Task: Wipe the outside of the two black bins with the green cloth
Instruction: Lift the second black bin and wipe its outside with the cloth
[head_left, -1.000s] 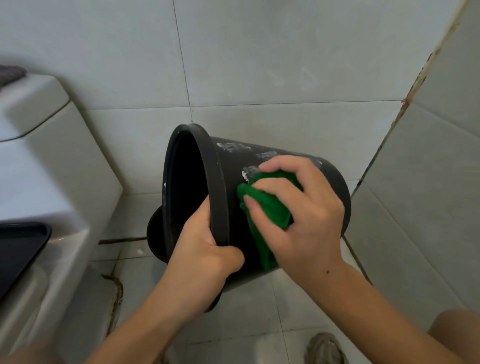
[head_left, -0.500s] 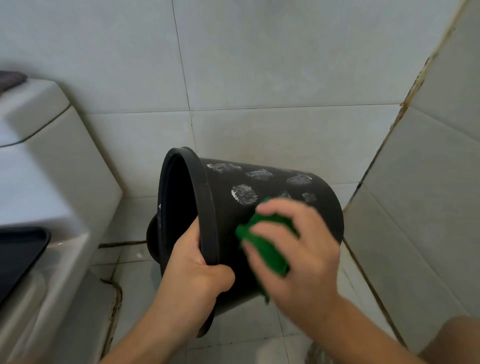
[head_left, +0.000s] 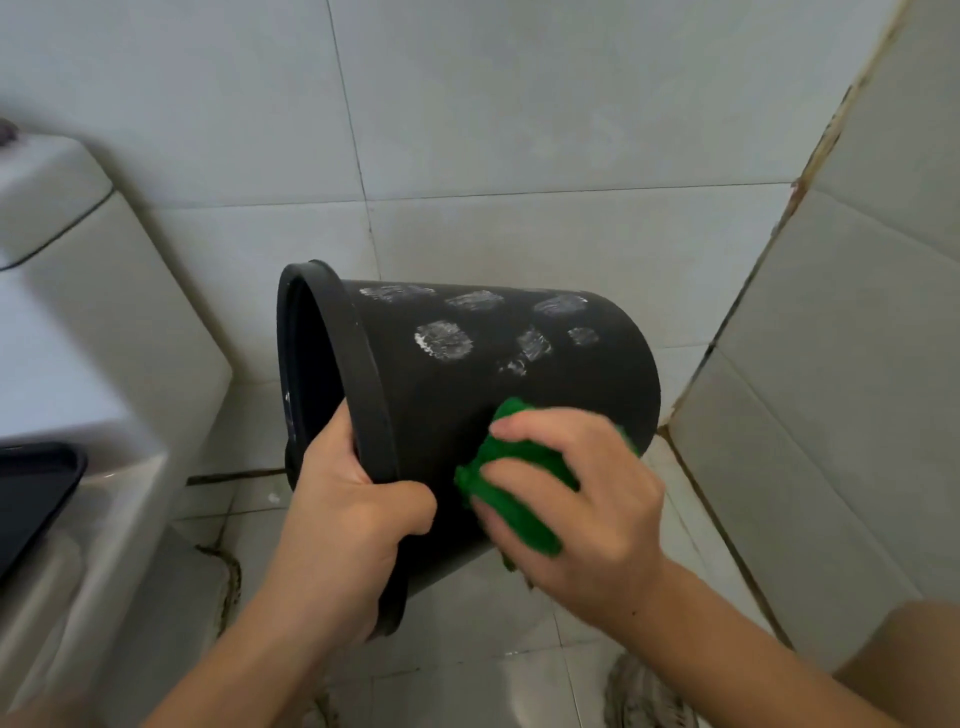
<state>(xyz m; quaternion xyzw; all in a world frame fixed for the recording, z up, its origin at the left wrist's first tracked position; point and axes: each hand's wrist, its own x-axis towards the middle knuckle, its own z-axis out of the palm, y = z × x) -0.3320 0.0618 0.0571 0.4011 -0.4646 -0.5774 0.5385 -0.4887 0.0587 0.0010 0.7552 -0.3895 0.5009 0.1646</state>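
Black bin (head_left: 519, 415): it is in the middle of the frame, held up above the floor and tipped on its side. The open mouth points to the left of the frame and the bottom points to the right, toward the wall corner.
Bin rim (head_left: 358, 374): a thick black ring at the left end of the bin, running from the upper middle of the frame down to the lower middle.
White marks (head_left: 444, 340): several pale smeared spots lie on the upper side of the bin wall, above and apart from the cloth.
Left hand (head_left: 353, 509): it grips the lower part of the rim; the thumb lies on the outside wall and the fingers go inside the mouth, where they are hidden.
Green cloth (head_left: 519, 493): it is bunched and pressed on the lower outside wall of the bin, just to the right of the left hand's thumb and below the white marks.
Right hand (head_left: 576, 509): it is in the lower right middle of the frame, fingers curled over the cloth and holding it against the bin; the cloth shows between the fingers and at their left.
Second bin (head_left: 291, 462): only a small dark edge shows behind the mouth of the held bin, low near the floor.
Toilet (head_left: 104, 364): white, at the left side of the frame, with a dark seat (head_left: 31, 493) at the left edge.
Walls (head_left: 519, 130): pale tiles fill the top and the right of the frame.
Floor (head_left: 519, 675): pale tiles, at the bottom of the frame.
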